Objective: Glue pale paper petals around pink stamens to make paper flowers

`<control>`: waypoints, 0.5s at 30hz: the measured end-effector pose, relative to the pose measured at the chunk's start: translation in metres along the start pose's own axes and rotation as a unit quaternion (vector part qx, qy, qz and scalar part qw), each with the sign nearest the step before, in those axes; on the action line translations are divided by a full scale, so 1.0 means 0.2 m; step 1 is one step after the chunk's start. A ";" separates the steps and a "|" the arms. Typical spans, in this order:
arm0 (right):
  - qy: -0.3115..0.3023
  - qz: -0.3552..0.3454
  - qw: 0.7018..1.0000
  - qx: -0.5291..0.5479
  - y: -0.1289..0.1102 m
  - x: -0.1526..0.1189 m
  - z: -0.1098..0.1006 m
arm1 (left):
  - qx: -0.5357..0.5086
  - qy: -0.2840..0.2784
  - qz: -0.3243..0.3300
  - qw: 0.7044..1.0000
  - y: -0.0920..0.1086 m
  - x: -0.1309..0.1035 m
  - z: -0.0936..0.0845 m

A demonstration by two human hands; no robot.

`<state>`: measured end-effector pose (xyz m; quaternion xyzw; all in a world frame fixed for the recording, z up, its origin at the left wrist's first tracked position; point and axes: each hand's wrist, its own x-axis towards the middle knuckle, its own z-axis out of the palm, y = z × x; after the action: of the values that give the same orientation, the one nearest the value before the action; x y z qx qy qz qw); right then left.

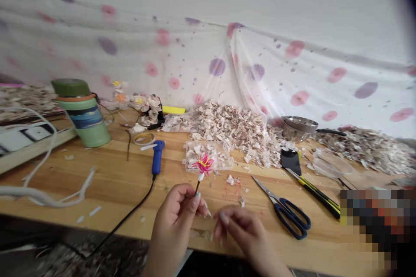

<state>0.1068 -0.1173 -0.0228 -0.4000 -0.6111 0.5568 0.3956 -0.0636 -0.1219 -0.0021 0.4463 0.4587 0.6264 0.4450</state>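
Note:
My left hand pinches the dark stem of a small handmade flower between thumb and fingers. Pink and yellow thread-like stamens fan out at its top, above a white wrapped base. Close by on the right, my right hand is curled with thumb and fingertips together, a little blurred. What those fingers hold, if anything, I cannot make out. Just behind the flower lies a clear plastic tray with pale petal-like pieces in it. Blue-handled scissors rest on the wooden table to the right of my hands.
A blue glue gun with a black cord lies left of the tray. Behind is a large heap of pale flakes. A green flask stands at left. A yellow-black cutter, metal bowl and blurred-out patch occupy the right.

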 end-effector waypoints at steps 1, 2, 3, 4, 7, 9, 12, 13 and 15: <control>0.022 -0.001 0.999 -0.032 -0.02 0.07 0.01 | -0.030 0.017 -0.004 0.999 0.03 -0.02 0.00; 0.031 -0.008 0.997 -0.067 -0.03 0.14 0.03 | -0.059 0.035 -0.008 0.998 0.06 -0.04 0.00; 0.025 -0.024 0.994 -0.105 -0.04 0.22 0.06 | -0.085 0.046 -0.014 0.995 0.08 -0.06 0.00; 0.020 -0.051 0.988 -0.147 -0.05 0.29 0.08 | -0.109 0.053 -0.020 0.992 0.10 -0.08 0.00; 0.045 -0.079 0.975 -0.204 -0.01 0.53 0.19 | -0.159 0.053 -0.027 0.985 0.12 -0.12 0.01; 0.070 -0.078 0.971 -0.214 0.04 0.68 0.27 | -0.165 0.055 -0.022 0.985 0.11 -0.13 0.00; 0.095 -0.063 0.968 -0.222 0.11 0.85 0.41 | -0.133 0.062 0.000 0.989 0.08 -0.14 -0.03; 0.102 -0.057 0.967 -0.226 0.12 0.90 0.45 | -0.115 0.059 0.012 0.992 0.07 -0.13 -0.05; 0.115 -0.047 0.965 -0.232 0.12 0.95 0.51 | -0.082 0.050 0.037 0.995 0.04 -0.12 -0.08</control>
<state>-0.0574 0.0237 -0.0469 -0.5134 -0.6918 0.3308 0.3852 -0.0762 -0.1506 -0.0002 0.3933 0.4101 0.6995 0.4333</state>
